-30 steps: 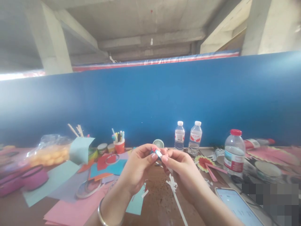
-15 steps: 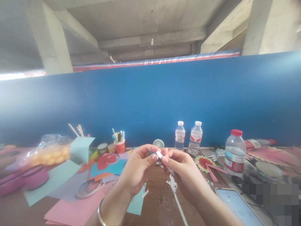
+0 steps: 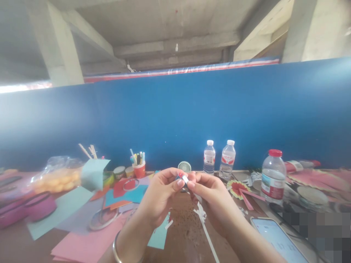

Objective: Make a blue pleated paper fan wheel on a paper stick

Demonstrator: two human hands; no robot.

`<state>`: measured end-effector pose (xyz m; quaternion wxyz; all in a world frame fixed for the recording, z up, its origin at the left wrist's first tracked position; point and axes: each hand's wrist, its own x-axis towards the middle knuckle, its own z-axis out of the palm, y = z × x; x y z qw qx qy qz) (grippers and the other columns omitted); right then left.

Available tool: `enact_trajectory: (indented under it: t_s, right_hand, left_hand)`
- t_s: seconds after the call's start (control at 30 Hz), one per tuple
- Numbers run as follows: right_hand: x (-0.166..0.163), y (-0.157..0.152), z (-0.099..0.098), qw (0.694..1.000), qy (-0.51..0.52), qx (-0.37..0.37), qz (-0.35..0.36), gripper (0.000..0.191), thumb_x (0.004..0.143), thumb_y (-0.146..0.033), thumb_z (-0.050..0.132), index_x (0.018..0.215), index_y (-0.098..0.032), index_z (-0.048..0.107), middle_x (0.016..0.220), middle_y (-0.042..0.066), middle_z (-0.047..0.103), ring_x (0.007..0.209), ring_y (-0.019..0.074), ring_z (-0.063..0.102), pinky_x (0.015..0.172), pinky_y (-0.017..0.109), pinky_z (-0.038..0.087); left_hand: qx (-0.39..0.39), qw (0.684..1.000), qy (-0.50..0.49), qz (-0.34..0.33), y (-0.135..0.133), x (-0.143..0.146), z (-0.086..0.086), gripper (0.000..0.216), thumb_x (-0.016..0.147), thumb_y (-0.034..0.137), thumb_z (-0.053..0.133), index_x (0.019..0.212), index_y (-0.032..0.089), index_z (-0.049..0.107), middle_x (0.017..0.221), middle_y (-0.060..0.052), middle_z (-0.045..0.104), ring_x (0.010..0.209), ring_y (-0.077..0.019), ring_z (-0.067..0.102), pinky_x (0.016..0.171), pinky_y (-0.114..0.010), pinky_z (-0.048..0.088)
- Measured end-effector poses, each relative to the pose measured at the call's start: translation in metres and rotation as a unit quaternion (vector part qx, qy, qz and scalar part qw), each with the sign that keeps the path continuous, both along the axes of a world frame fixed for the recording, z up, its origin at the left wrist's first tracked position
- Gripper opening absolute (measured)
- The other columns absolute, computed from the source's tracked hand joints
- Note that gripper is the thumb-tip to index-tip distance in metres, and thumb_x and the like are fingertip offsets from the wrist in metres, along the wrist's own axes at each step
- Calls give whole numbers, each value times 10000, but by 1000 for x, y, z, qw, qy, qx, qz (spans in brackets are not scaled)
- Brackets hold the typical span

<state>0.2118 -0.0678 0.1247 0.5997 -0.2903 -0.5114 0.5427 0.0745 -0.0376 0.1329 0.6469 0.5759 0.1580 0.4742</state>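
My left hand (image 3: 159,193) and my right hand (image 3: 212,193) meet above the middle of the table. Between their thumbs and fingertips is a small red, white and dark-blue piece (image 3: 184,178), pinched from both sides; its exact kind is too small to make out. A long white strip (image 3: 210,239) with a crumpled white clump at its top shows just below my right hand; whether it touches the hand I cannot tell. Under my left hand lies a light-green paper piece (image 3: 159,235) with a white scrap (image 3: 169,224) beside it.
Coloured papers (image 3: 82,243), tape rolls (image 3: 103,219) and a pink case (image 3: 41,206) spread over the left. A pen cup (image 3: 139,170) and small fan (image 3: 184,167) stand behind. Rightward are water bottles (image 3: 227,160), a red-capped bottle (image 3: 273,179), a paper flower (image 3: 238,189) and a phone (image 3: 276,237).
Both hands keep their pinch on the small piece, which is turned very slightly at the fingertips. The whole view has shifted a little; the table's things lie as before.
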Motion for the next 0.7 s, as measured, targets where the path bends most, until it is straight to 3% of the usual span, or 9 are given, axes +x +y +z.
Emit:
enact_trajectory:
  t_s: [0.17,0.43,0.7]
  right_hand:
    - [-1,-1,1,1000,6,-6,1,227,697,-320,651,598,-164,519,610,-24,434,557,95,337,517,228,261]
    - [0,4,-6,998,-1,-54,-17,256,685,-378,664,615,-144,589,535,-32,435,505,85,351,493,232,248]
    - [1,7,-9,997,-21,-59,-35,272,707,-365,636,563,-155,540,490,-47,422,446,66,306,453,228,196]
  left_hand:
    - [-6,1000,1,10,-1,2,0,71,736,217,646,757,167,600,859,-56,662,831,-201,597,678,-301,456]
    - [-44,997,1,68,-1,5,-2,91,739,226,650,810,169,642,863,-42,680,918,-168,576,855,-288,388]
    - [-76,996,-5,53,0,5,-5,142,759,237,626,873,156,651,861,-63,682,737,-168,620,670,-279,452]
